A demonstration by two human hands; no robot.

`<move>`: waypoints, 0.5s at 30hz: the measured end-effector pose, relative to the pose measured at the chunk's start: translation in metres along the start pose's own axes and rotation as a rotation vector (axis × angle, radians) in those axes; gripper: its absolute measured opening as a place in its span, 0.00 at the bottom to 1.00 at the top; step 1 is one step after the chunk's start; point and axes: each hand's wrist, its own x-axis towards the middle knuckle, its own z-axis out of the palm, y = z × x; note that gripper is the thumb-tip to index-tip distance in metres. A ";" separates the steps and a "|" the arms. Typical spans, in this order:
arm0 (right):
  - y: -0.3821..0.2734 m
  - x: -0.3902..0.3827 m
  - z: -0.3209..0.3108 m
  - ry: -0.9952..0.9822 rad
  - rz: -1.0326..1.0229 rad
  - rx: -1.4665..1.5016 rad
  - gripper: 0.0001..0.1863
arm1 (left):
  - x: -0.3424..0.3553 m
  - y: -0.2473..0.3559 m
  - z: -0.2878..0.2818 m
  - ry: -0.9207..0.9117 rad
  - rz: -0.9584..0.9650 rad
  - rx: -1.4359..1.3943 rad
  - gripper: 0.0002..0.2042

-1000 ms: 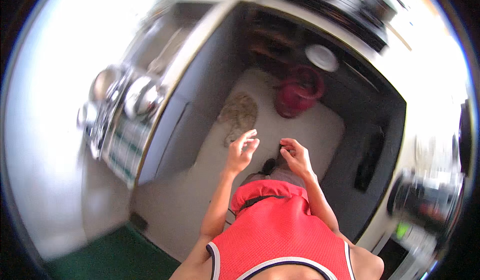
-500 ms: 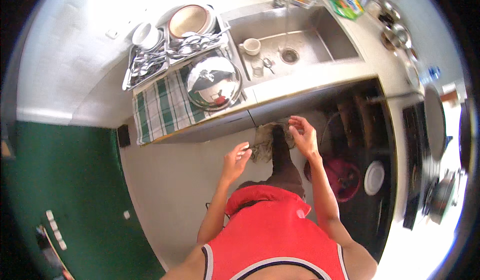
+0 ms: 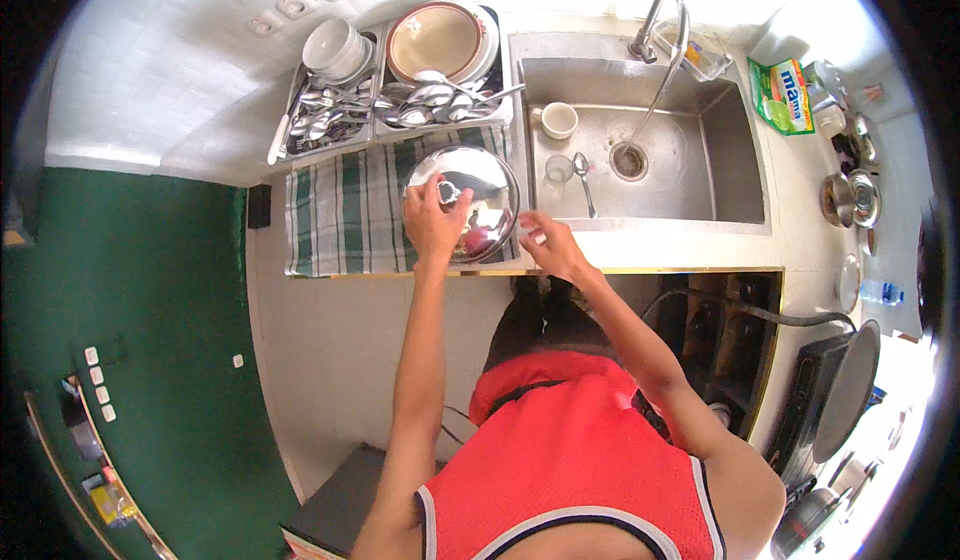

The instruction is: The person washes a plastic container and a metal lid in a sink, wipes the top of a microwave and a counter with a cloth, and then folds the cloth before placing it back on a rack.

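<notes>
A shiny domed metal lid [image 3: 483, 188] with a small knob lies on a green-and-white striped cloth [image 3: 340, 220], left of the sink. My left hand [image 3: 435, 226] is over the lid's left side, thumb and fingers closed around the knob. Just right of the lid's rim, my right hand [image 3: 552, 247] hovers by the counter edge. Its fingers are loosely bent and apart, with nothing visible in them. What lies beneath the lid is hidden.
In the steel sink [image 3: 735, 150] are a white cup [image 3: 559, 120], a clear glass [image 3: 559, 169] and a spoon [image 3: 584, 186], below a curved faucet [image 3: 684, 25]. Behind the cloth, metal racks hold cutlery [image 3: 322, 118], bowls [image 3: 336, 50] and plates [image 3: 435, 42]. A frying pan [image 3: 848, 392] stands at right.
I have moved closer to the counter. My hands have gone from above the floor to the lid: the left onto its knob, the right beside its rim.
</notes>
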 end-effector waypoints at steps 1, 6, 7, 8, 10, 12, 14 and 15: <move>-0.001 -0.005 0.000 -0.018 0.063 0.035 0.20 | 0.003 -0.007 0.006 -0.028 -0.005 0.007 0.21; 0.014 -0.048 -0.026 0.098 0.126 0.137 0.21 | 0.002 0.008 0.010 0.004 0.028 0.017 0.17; 0.022 -0.054 -0.036 0.134 0.147 0.151 0.21 | -0.002 0.021 0.009 0.017 0.065 -0.018 0.15; 0.021 -0.056 -0.046 0.179 0.157 0.150 0.21 | -0.006 0.038 0.006 0.008 0.091 -0.036 0.15; 0.005 -0.058 -0.072 0.254 0.168 0.149 0.20 | -0.016 0.072 0.006 0.002 0.129 -0.063 0.14; -0.008 -0.047 -0.100 0.306 -0.010 0.001 0.23 | -0.017 0.115 0.013 -0.010 0.220 -0.143 0.13; -0.019 -0.023 -0.123 0.387 -0.214 -0.140 0.24 | -0.010 0.156 0.037 -0.061 0.268 -0.238 0.12; -0.013 -0.010 -0.140 0.411 -0.260 -0.260 0.25 | -0.002 0.176 0.053 -0.063 0.275 -0.244 0.12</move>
